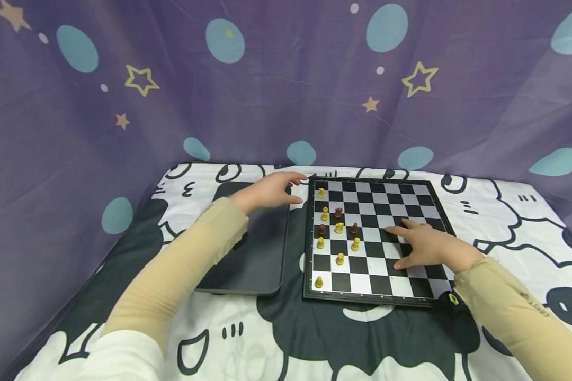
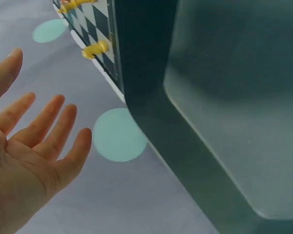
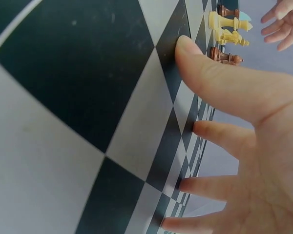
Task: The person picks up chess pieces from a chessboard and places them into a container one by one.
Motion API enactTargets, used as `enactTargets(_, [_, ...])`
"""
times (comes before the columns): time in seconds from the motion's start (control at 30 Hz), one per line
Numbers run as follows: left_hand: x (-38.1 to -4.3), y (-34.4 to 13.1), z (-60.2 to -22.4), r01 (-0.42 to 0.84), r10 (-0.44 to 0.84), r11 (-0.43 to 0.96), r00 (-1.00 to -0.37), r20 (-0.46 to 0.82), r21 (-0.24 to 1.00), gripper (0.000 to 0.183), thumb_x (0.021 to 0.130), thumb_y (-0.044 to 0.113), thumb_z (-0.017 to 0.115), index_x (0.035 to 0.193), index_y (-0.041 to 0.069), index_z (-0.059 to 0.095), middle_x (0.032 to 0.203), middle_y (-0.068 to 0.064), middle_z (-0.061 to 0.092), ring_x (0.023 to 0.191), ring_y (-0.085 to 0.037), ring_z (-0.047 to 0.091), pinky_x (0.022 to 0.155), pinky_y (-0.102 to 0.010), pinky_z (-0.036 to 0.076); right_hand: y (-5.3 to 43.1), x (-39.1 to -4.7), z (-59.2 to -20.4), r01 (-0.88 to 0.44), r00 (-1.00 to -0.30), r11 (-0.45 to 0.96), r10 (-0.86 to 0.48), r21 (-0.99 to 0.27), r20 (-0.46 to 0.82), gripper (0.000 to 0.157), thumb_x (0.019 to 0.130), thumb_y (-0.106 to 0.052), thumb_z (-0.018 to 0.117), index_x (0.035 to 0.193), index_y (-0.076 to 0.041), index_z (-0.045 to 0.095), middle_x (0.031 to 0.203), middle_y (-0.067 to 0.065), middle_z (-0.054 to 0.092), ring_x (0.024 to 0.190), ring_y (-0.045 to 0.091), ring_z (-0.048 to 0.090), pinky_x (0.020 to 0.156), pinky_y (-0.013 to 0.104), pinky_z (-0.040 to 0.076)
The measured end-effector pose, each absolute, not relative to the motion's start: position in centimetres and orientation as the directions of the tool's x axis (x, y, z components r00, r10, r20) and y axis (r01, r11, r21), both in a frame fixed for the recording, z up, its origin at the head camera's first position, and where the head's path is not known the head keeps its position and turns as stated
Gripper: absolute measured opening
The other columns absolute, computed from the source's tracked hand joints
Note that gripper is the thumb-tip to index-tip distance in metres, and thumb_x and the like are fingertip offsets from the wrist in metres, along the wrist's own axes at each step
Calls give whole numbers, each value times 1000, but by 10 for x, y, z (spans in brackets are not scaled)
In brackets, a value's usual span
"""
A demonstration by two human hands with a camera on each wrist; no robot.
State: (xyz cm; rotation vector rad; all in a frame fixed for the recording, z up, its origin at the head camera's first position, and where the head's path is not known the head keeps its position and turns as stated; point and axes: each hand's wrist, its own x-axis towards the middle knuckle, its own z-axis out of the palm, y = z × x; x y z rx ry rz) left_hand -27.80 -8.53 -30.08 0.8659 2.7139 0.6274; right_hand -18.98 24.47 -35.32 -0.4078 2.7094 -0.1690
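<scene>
Left grip (image 1: 269,190): wide; fingers spread and slightly bent, thumb set apart, palm bare in the left wrist view. Position is by the far left corner of the chessboard, in the air.
Right grip (image 1: 424,243): wide; thumb and fingers spread over the right half of the chessboard, tips at its surface. Firm contact cannot be told.
Chessboard (image 1: 375,264): lies flat beneath the right grip; extends to the right of the left grip and toward the person.
Chess pieces: ten, upright, all to the left of the right grip. Seven are yellow, three are brown.
Far yellow piece (image 1: 321,192): just to the right of the left grip's fingertips.
Near corner yellow piece (image 1: 318,282): well apart from both grips, on the person's side of the left grip.
Brown piece closest to right grip (image 1: 354,228): left of that grip's fingertips, with a yellow piece (image 1: 355,243) just beside it on the person's side.
Tray (image 1: 262,264): dark, with a raised rim; lies on the person's side of the left grip, below that forearm.
Sleeves: beige (image 1: 181,264), behind each grip.
Cloth (image 1: 238,338): black-and-white cartoon print, under tray and chessboard.
Curtain (image 1: 305,79): purple, with blue ovals and stars, beyond both grips.
</scene>
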Motion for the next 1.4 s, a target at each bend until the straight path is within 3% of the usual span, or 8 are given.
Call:
enactTargets(0.2, [-297, -75, -312, 424, 574, 731, -806, -145, 535, 55, 90, 13, 65, 140, 6, 44, 131, -19, 55, 121, -30, 53, 97, -36, 45, 244, -189, -353, -254, -880, 950, -304, -180, -364, 93, 68, -52, 79, 143, -11, 41, 145, 39, 22, 123, 68, 24, 91, 74, 30])
enactTargets(0.47, [-316, -59, -320, 367, 549, 737, -815, -185, 568, 57, 87, 7, 67, 140, 4, 45, 124, -17, 59, 116, -26, 55, 89, -32, 48, 245, -189, -353, -258, -884, 953, -300, -161, -358, 94, 67, -54, 79, 142, -12, 41, 145, 38, 23, 123, 67, 25, 89, 73, 32])
enactTargets(0.83, [-326, -38, -327, 333, 546, 747, -801, -246, 575, 52, 89, -1, 61, 139, 5, 46, 118, -17, 59, 104, -26, 57, 72, -27, 43, 245, -189, -354, -255, -890, 954, -295, -156, -349, 92, 67, -52, 79, 142, -13, 42, 145, 37, 25, 122, 67, 26, 90, 73, 32])
enactTargets(1.4, [-340, -24, -338, 364, 535, 781, -809, -244, 506, 34, 90, -2, 59, 123, 5, 62, 117, -14, 63, 108, -23, 58, 84, -28, 48, 245, -189, -355, -257, -891, 952, -301, -169, -340, 91, 68, -50, 80, 142, -12, 43, 145, 37, 26, 122, 68, 27, 91, 73, 31])
